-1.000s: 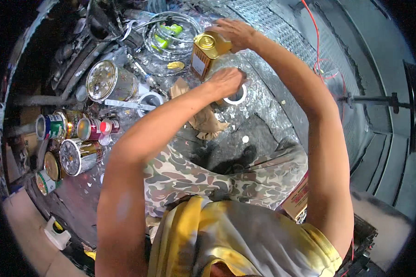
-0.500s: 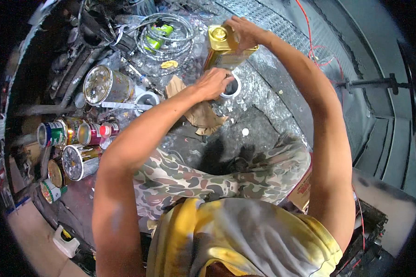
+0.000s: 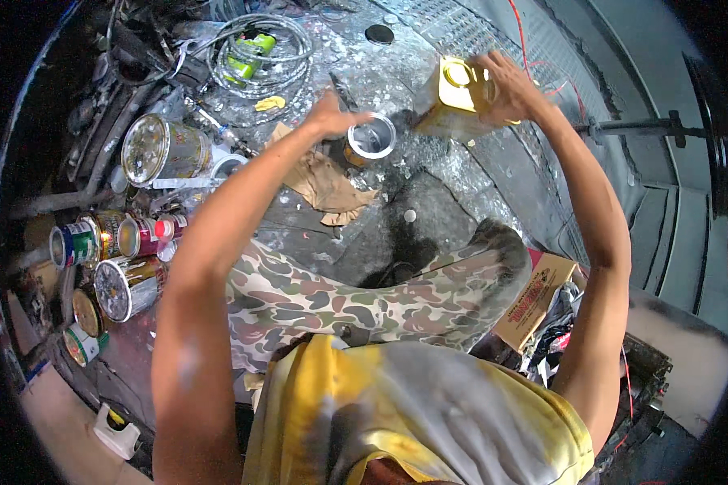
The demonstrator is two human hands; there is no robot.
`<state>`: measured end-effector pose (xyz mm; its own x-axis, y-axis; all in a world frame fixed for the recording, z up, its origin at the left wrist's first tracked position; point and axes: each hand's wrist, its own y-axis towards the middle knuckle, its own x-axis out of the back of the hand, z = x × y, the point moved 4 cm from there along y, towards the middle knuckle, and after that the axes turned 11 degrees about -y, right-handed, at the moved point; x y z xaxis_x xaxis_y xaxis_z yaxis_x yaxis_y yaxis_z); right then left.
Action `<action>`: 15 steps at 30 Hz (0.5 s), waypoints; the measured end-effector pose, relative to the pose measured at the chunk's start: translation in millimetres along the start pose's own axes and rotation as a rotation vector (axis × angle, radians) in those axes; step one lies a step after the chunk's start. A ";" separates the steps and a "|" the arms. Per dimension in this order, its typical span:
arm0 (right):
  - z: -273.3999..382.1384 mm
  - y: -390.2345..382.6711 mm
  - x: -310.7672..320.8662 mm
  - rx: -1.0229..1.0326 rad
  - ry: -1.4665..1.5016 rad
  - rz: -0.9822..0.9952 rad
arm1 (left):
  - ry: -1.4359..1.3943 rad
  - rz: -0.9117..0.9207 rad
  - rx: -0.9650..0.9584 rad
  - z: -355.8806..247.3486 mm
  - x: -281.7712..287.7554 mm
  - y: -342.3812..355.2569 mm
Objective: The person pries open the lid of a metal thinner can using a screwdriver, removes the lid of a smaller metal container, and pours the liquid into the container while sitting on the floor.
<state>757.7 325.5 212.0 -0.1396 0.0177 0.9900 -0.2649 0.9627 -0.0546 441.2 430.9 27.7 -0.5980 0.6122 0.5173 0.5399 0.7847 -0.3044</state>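
My right hand (image 3: pixel 511 90) is closed over the top of a yellow rectangular metal can (image 3: pixel 459 84) with a round cap. The can stands slightly tilted, right of a small open tin (image 3: pixel 370 152). Dark grey contents show inside the tin's pale rim. At the tin's left side is my left hand (image 3: pixel 328 118), with its fingers apart and one digit stretched toward the rim; whether it touches the rim I cannot tell. A thin dark stick-like thing (image 3: pixel 344 92) lies just beyond that hand. Crumpled brown paper (image 3: pixel 323 182) spreads below the tin.
Several paint cans, including a large smeared one (image 3: pixel 163 149), crowd the left side. A coiled hose (image 3: pixel 299 61) lies at the far left around a green object (image 3: pixel 251 56). A black disc (image 3: pixel 379 34) is farther back; a cardboard box (image 3: pixel 535 303) sits by my right knee.
My right hand has carried the yellow can to the right, away from the tin. My left hand has come off the tin's rim and opened to its left. The view has shifted somewhat.
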 end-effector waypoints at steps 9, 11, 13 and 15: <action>14.8 -72.3 -42.4 0.012 0.071 0.206 | 0.341 0.077 -0.116 -14.8 -42.1 -39.0; 25.4 -78.9 -42.9 0.020 0.050 0.204 | 0.354 0.062 -0.140 -14.5 -47.1 -34.9; 29.1 -78.3 -37.7 -0.006 0.023 0.262 | 0.360 0.038 -0.172 -11.3 -52.3 -31.6; 32.0 -73.6 -34.1 -0.029 0.032 0.328 | 0.360 0.008 -0.218 -12.4 -53.6 -30.2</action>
<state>751.4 245.5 178.1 -0.1832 0.3362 0.9238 -0.1829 0.9116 -0.3680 464.3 373.2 19.1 -0.3694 0.5148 0.7736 0.6796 0.7174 -0.1529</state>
